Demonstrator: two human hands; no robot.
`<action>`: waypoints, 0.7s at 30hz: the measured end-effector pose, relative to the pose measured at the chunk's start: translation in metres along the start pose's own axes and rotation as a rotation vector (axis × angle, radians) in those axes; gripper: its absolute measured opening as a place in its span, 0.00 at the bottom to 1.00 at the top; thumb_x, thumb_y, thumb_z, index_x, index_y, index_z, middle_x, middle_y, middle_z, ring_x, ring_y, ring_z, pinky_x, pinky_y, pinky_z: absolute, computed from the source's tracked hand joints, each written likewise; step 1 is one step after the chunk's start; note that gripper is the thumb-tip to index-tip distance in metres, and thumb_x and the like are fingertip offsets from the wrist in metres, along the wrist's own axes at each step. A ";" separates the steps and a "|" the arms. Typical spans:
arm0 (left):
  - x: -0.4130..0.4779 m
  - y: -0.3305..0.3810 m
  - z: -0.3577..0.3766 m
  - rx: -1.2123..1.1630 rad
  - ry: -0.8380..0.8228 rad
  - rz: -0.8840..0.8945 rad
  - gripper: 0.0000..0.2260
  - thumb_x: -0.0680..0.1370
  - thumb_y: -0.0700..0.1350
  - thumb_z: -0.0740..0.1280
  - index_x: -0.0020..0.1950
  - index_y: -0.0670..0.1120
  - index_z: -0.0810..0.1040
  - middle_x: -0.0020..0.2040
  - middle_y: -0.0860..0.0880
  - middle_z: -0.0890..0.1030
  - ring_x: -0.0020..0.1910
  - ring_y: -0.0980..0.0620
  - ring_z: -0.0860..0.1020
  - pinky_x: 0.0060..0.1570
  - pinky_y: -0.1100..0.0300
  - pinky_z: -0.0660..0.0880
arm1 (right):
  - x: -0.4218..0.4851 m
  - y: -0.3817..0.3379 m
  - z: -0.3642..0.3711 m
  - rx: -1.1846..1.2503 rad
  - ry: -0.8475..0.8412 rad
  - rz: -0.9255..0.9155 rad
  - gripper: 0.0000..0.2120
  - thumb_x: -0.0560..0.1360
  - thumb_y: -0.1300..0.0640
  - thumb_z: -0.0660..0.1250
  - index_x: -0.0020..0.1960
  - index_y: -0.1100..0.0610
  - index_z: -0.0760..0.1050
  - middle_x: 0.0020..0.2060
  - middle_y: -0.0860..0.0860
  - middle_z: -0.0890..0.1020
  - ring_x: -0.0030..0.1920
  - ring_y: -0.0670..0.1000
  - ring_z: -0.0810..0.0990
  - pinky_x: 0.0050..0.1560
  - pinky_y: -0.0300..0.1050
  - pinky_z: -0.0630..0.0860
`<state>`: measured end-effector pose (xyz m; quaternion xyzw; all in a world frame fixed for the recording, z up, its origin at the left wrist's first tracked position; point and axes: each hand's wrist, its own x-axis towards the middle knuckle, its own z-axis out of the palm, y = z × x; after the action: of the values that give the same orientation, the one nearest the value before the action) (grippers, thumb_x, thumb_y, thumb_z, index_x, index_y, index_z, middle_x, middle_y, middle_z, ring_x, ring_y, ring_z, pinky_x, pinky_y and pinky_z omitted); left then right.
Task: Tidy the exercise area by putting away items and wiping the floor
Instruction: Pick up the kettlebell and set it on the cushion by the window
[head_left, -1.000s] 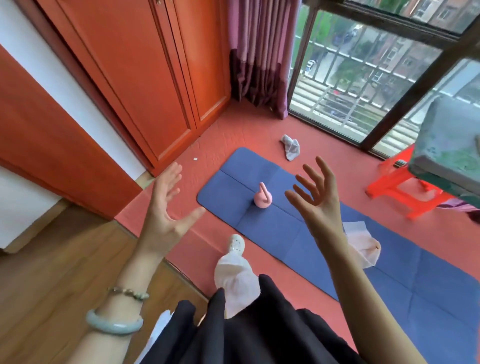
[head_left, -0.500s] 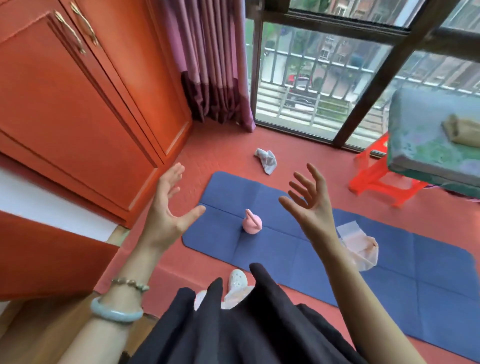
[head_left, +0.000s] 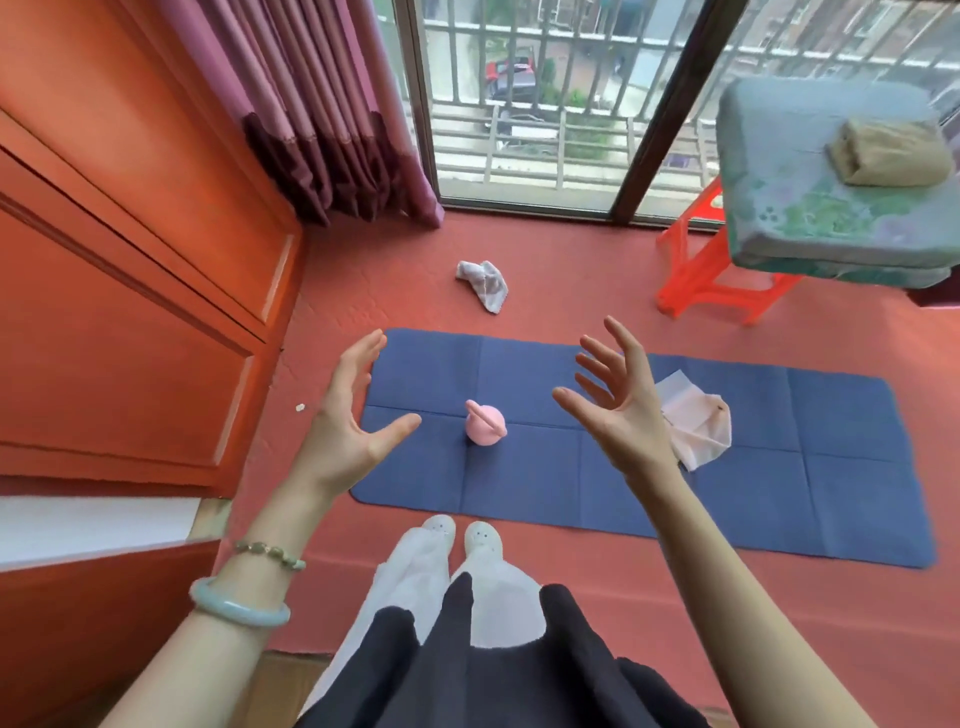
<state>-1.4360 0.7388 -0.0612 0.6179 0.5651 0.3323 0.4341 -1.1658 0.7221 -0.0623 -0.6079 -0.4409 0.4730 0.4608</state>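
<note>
A blue exercise mat (head_left: 779, 467) lies flat on the red floor in front of me. A small pink kettlebell (head_left: 484, 428) stands on its left half. A crumpled white bag (head_left: 696, 421) lies on the mat to the right of the kettlebell. A grey-white cloth (head_left: 483, 285) is bunched on the floor beyond the mat. My left hand (head_left: 353, 415) and my right hand (head_left: 615, 400) are raised in the air on either side of the kettlebell, palms facing each other, fingers spread, holding nothing.
An orange wardrobe (head_left: 130, 270) fills the left side, with a pink curtain (head_left: 322, 104) in the corner. A glass window (head_left: 545, 104) runs along the far wall. A red plastic stool (head_left: 711, 265) stands at the right beside a cushioned surface (head_left: 831, 182) carrying a folded tan item (head_left: 891, 153).
I have stepped forward and turned to face the mat square on; both feet stand at its near edge. Both hands stay raised and empty.
</note>
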 end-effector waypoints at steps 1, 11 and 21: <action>0.008 -0.004 -0.001 0.024 -0.030 0.016 0.36 0.68 0.41 0.74 0.73 0.51 0.62 0.71 0.54 0.67 0.71 0.61 0.64 0.70 0.60 0.62 | 0.003 0.003 0.002 -0.006 0.004 0.011 0.37 0.70 0.66 0.72 0.70 0.44 0.60 0.63 0.49 0.73 0.61 0.41 0.75 0.61 0.39 0.72; 0.103 -0.161 0.052 0.268 -0.336 -0.124 0.36 0.70 0.44 0.74 0.72 0.57 0.60 0.71 0.56 0.66 0.71 0.57 0.62 0.71 0.56 0.59 | 0.067 0.139 0.033 -0.225 0.007 0.142 0.37 0.68 0.64 0.74 0.70 0.47 0.62 0.62 0.47 0.74 0.61 0.42 0.74 0.62 0.33 0.69; 0.190 -0.413 0.178 0.450 -0.509 -0.078 0.34 0.72 0.44 0.71 0.75 0.51 0.59 0.73 0.55 0.64 0.72 0.54 0.60 0.71 0.58 0.57 | 0.163 0.407 0.063 -0.346 -0.005 0.235 0.36 0.69 0.62 0.73 0.72 0.51 0.62 0.64 0.49 0.74 0.61 0.42 0.72 0.60 0.26 0.66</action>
<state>-1.4183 0.8913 -0.5250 0.7391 0.5212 0.0176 0.4263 -1.1606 0.8136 -0.4961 -0.7240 -0.4427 0.4422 0.2902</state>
